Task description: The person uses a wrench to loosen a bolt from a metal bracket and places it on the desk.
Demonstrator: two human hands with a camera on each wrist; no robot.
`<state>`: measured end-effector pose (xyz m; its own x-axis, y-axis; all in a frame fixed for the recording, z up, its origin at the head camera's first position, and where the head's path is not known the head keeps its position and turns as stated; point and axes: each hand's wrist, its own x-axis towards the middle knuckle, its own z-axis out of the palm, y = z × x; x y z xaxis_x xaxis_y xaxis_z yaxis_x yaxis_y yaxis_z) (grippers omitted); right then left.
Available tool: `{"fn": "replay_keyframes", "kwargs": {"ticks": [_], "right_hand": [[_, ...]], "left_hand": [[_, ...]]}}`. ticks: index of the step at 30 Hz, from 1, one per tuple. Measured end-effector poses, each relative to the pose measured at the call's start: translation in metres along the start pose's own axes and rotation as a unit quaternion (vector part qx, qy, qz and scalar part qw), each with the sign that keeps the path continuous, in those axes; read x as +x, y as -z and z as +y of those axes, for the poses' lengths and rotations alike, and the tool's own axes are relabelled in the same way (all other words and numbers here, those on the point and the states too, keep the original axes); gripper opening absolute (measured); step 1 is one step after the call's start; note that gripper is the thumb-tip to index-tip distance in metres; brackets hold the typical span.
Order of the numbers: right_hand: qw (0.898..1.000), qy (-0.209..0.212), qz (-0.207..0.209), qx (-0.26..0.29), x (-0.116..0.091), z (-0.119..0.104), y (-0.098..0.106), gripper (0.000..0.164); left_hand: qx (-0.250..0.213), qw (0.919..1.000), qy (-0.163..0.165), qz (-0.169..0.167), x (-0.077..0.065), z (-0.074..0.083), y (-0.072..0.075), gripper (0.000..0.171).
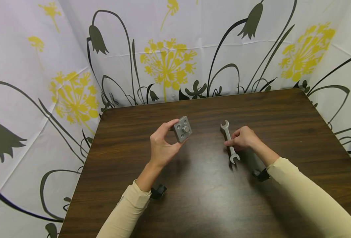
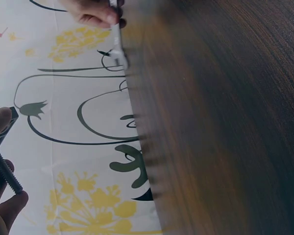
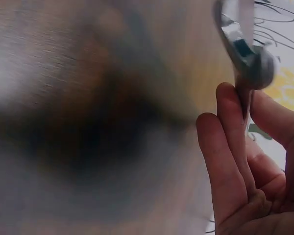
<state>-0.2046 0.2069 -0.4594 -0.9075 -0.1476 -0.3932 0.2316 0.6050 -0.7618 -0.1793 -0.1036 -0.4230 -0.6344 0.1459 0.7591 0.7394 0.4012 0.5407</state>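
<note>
My left hand grips a square grey metal plate by its edges, thumb below and fingers above. Holes show in the plate's face, and a bolt head sits at its middle. From the plate's back, a threaded bolt shank sticks out in the left wrist view. My right hand pinches a double open-ended wrench near its middle, between thumb and fingers. The wrench is held over the table to the right of the plate, one end pointing away from me. One wrench end shows close up in the right wrist view.
A dark wood-grain table lies under both hands. Behind and beside it hangs a white curtain with yellow and grey flower prints. Black wrist cameras are strapped under both forearms.
</note>
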Motion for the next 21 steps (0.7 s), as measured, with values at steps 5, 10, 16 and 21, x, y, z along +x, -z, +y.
{"fn": "replay_keyframes", "kwargs": {"ticks": [5, 10, 16, 21], "right_hand": [[1.000, -0.008, 0.021, -0.017, -0.002, 0.011, -0.009, 0.029], [0.987, -0.003, 0.082, -0.140, -0.006, 0.013, -0.016, 0.037], [0.968, 0.009, 0.132, -0.212, -0.010, 0.012, -0.024, 0.036], [0.962, 0.037, 0.148, -0.226, -0.009, 0.013, -0.027, 0.024]], "left_hand": [[0.002, 1.0000, 0.005, 0.000, 0.000, 0.000, 0.000, 0.061], [0.003, 1.0000, 0.007, -0.004, -0.001, 0.000, 0.000, 0.062], [0.008, 0.9999, 0.008, -0.003, 0.000, 0.000, 0.000, 0.062], [0.013, 0.9999, 0.007, -0.002, 0.001, 0.000, -0.001, 0.063]]}}
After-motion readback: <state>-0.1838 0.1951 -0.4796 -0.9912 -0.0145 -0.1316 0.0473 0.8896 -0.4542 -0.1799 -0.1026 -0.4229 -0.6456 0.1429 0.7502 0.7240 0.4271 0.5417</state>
